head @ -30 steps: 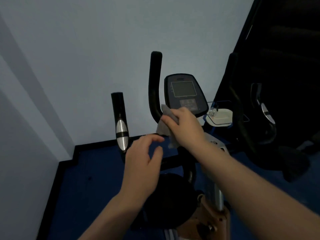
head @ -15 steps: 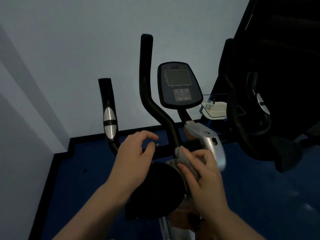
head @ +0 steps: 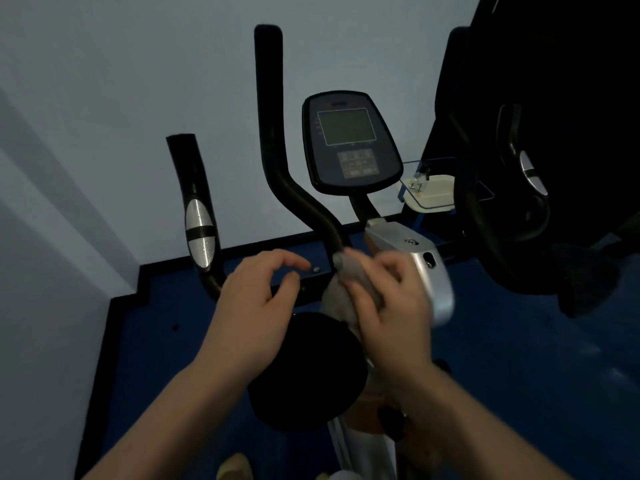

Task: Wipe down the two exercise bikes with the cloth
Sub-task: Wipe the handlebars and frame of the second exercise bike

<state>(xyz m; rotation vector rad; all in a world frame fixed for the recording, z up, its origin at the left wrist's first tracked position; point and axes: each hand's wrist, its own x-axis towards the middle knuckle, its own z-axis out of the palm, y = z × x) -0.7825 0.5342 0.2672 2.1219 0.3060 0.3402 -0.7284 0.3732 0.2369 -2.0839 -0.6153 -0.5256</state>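
Note:
An exercise bike stands in front of me with a black console (head: 349, 143), black handlebars (head: 277, 140) and a round black seat (head: 308, 372). My right hand (head: 391, 306) grips a grey cloth (head: 346, 282) and presses it against the base of the inner handlebar, beside the silver stem cover (head: 426, 268). My left hand (head: 256, 306) hovers over the crossbar with fingers curled and apart, holding nothing. A second, dark bike (head: 519, 202) stands at the right, partly cut off by the frame edge.
A pale wall runs close behind the bike, with a corner at the left. The floor (head: 519, 375) is blue with a black skirting. A small glass shelf with a white dish (head: 433, 192) sits between the two bikes.
My right hand came down with the cloth from the upper handlebar near the console to the handlebar base, then shifted slightly up. My left hand stayed over the crossbar.

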